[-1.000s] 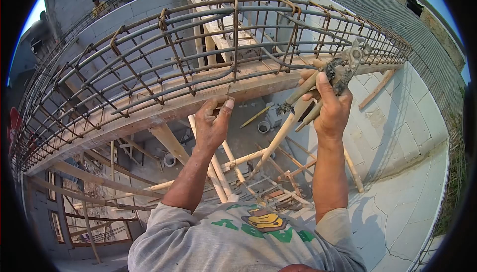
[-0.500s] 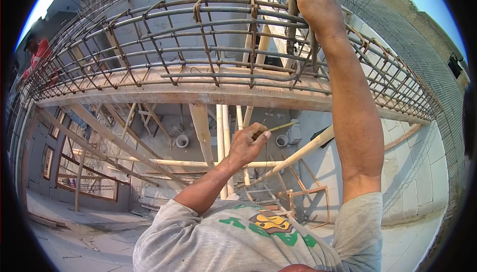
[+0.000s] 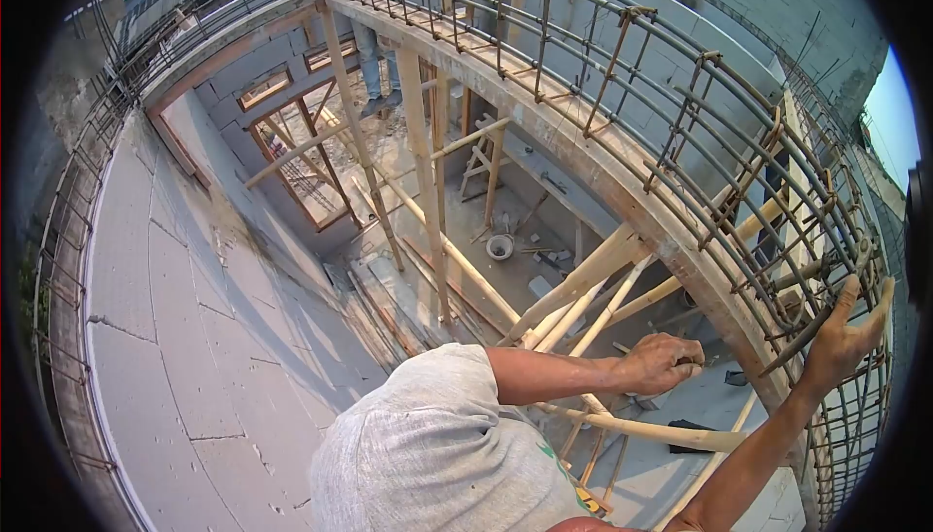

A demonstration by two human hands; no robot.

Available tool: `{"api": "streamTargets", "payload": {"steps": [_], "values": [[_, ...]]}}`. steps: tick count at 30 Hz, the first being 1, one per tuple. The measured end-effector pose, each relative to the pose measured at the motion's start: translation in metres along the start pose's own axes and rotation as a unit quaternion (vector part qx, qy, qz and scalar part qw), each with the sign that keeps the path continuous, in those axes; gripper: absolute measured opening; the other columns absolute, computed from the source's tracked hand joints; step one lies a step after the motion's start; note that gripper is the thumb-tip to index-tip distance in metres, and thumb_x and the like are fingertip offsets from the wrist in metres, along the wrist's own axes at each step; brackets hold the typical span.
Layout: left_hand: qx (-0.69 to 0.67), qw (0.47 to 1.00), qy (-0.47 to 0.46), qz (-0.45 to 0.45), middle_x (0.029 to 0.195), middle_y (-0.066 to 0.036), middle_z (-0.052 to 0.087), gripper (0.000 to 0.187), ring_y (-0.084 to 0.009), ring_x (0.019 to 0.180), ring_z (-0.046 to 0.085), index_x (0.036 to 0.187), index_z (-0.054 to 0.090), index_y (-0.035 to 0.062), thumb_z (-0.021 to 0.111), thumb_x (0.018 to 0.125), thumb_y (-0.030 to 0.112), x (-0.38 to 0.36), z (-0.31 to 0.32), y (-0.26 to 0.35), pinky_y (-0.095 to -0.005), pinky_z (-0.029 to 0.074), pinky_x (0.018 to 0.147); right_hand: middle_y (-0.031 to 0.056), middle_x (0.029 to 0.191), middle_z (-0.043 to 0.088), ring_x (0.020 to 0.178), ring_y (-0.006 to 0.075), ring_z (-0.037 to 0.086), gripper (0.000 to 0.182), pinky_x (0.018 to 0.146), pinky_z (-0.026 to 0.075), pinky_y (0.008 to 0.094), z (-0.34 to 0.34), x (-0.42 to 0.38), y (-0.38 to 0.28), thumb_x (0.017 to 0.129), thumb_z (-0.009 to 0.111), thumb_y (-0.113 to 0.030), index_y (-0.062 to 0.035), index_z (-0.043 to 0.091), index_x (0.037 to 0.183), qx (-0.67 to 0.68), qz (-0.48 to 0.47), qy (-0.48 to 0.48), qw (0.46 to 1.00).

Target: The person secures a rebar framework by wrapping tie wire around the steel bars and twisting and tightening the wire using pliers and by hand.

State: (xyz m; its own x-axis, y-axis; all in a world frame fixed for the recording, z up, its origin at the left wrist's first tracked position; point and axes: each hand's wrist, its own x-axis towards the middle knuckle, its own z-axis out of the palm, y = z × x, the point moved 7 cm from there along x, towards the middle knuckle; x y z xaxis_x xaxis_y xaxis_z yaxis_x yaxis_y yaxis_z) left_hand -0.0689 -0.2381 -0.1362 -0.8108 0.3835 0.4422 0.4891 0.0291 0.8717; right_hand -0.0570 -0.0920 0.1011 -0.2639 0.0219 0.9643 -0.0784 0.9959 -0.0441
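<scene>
My left hand [image 3: 663, 365] is closed, its fingers curled together, above the floor far below. What it holds, if anything, is too small to make out. My right hand [image 3: 844, 340] is raised at the right, thumb and fingers apart, against the end of a rebar cage [image 3: 671, 109]. A dark metal bar, perhaps a tool handle [image 3: 799, 345], slants down beside its thumb. The cage has long bars tied to square stirrups and sits along a wooden formwork beam [image 3: 583, 158].
Bamboo and timber props [image 3: 476, 274] stand under the beam. A pale block wall [image 3: 194, 338] spreads to the left. On the floor below are a bucket [image 3: 500, 246] and stacked planks [image 3: 384, 304]. A person in jeans [image 3: 374, 66] stands at the back.
My view has swung left, so the cage now runs diagonally to the right. My right hand's fingers have spread from a closed grip at the cage. My left hand remains closed.
</scene>
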Motion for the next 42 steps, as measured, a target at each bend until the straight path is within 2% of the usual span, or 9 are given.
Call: {"api": "streamTargets", "payload": {"steps": [6, 9, 13, 17, 19, 22, 25, 37, 42], "values": [[-0.040, 0.999, 0.004, -0.028, 0.086, -0.015, 0.067, 0.020, -0.0301, 0.081, 0.065, 0.099, 0.062, 0.0022, 0.060, 0.091, 0.020, 0.008, -0.008, -0.001, -0.0418, 0.049, 0.074, 0.0202, 0.141, 0.041, 0.132, 0.0349, 0.039, 0.052, 0.109, 0.032, 0.0488, -0.041, -0.087, -0.029, 0.098, 0.052, -0.022, -0.0002, 0.034, 0.141, 0.085, -0.019, -0.016, 0.996], [-0.114, 0.992, -0.031, -0.046, 0.084, -0.012, 0.067, 0.022, -0.0226, 0.078, 0.065, 0.099, 0.063, 0.0010, 0.061, 0.092, 0.022, 0.008, 0.008, -0.001, -0.0370, 0.050, 0.073, 0.0219, 0.141, 0.040, 0.131, 0.0365, 0.040, 0.055, 0.107, 0.033, 0.0488, -0.035, -0.175, -0.029, 0.097, 0.053, -0.024, 0.0023, 0.032, 0.140, 0.170, 0.138, -0.132, 0.967], [-0.164, 0.971, -0.137, -0.110, 0.083, -0.005, 0.065, 0.019, -0.0120, 0.075, 0.061, 0.100, 0.064, 0.0010, 0.062, 0.093, 0.019, 0.012, 0.055, -0.001, -0.0293, 0.051, 0.068, 0.0211, 0.124, 0.054, 0.110, 0.0267, 0.057, 0.046, 0.091, 0.047, 0.0354, -0.015, -0.280, -0.020, 0.100, 0.049, -0.017, 0.0034, 0.034, 0.139, 0.367, 0.435, -0.204, 0.797], [-0.171, 0.954, -0.223, -0.106, 0.091, -0.005, 0.063, 0.025, -0.0130, 0.085, 0.060, 0.100, 0.066, 0.0002, 0.064, 0.092, 0.024, 0.010, 0.109, 0.008, -0.0297, 0.050, 0.075, 0.0198, 0.099, 0.065, 0.088, 0.0318, 0.066, 0.031, 0.075, 0.051, 0.0372, -0.060, -0.293, 0.021, 0.101, 0.047, -0.019, 0.0021, 0.055, 0.122, 0.229, 0.444, -0.135, 0.856], [-0.166, 0.946, -0.262, -0.097, 0.095, -0.004, 0.063, 0.024, -0.0121, 0.089, 0.058, 0.100, 0.066, 0.0012, 0.064, 0.093, 0.024, 0.013, 0.137, 0.006, -0.0287, 0.048, 0.080, 0.0098, 0.082, 0.064, 0.076, 0.0221, 0.063, 0.028, 0.067, 0.049, 0.0324, -0.083, -0.284, 0.035, 0.100, 0.048, -0.018, 0.0004, 0.057, 0.120, 0.135, 0.380, -0.103, 0.909], [-0.240, 0.924, -0.275, -0.116, 0.098, -0.003, 0.063, 0.024, -0.0115, 0.093, 0.056, 0.101, 0.065, 0.0020, 0.064, 0.093, 0.024, 0.005, 0.176, 0.004, -0.0281, 0.045, 0.085, -0.0009, 0.069, 0.053, 0.063, 0.0103, 0.052, 0.027, 0.057, 0.042, 0.0270, -0.090, -0.311, 0.056, 0.100, 0.050, -0.020, -0.0009, 0.058, 0.118, 0.334, 0.577, -0.020, 0.745], [-0.269, 0.916, -0.265, -0.134, 0.099, -0.003, 0.063, 0.024, -0.0113, 0.095, 0.056, 0.103, 0.064, 0.0016, 0.064, 0.094, 0.024, -0.001, 0.199, 0.009, -0.0285, 0.044, 0.088, -0.0063, 0.065, 0.043, 0.058, 0.0041, 0.039, 0.028, 0.051, 0.034, 0.0249, -0.100, -0.314, 0.068, 0.100, 0.051, -0.022, -0.0009, 0.060, 0.116, 0.307, 0.588, 0.011, 0.748], [-0.237, 0.944, -0.218, -0.066, 0.099, -0.011, 0.066, 0.049, -0.0155, 0.090, 0.060, 0.132, 0.047, -0.0003, 0.057, 0.096, 0.032, 0.089, 0.247, 0.055, -0.0290, 0.048, 0.076, 0.0034, 0.066, 0.061, 0.059, 0.0091, 0.051, 0.023, 0.058, 0.043, 0.0272, -0.161, -0.209, 0.147, 0.092, 0.053, -0.015, -0.0021, 0.066, 0.107, 0.027, 0.464, -0.072, 0.882], [-0.272, 0.940, -0.198, -0.064, 0.106, -0.014, 0.065, 0.059, -0.0185, 0.093, 0.061, 0.139, 0.037, -0.0041, 0.054, 0.096, 0.033, 0.102, 0.248, 0.063, -0.0318, 0.050, 0.077, 0.0165, 0.073, 0.066, 0.070, 0.0328, 0.067, 0.017, 0.065, 0.051, 0.0408, -0.156, -0.186, 0.157, 0.088, 0.054, -0.009, -0.0039, 0.066, 0.100, -0.088, 0.370, -0.128, 0.916]]}}
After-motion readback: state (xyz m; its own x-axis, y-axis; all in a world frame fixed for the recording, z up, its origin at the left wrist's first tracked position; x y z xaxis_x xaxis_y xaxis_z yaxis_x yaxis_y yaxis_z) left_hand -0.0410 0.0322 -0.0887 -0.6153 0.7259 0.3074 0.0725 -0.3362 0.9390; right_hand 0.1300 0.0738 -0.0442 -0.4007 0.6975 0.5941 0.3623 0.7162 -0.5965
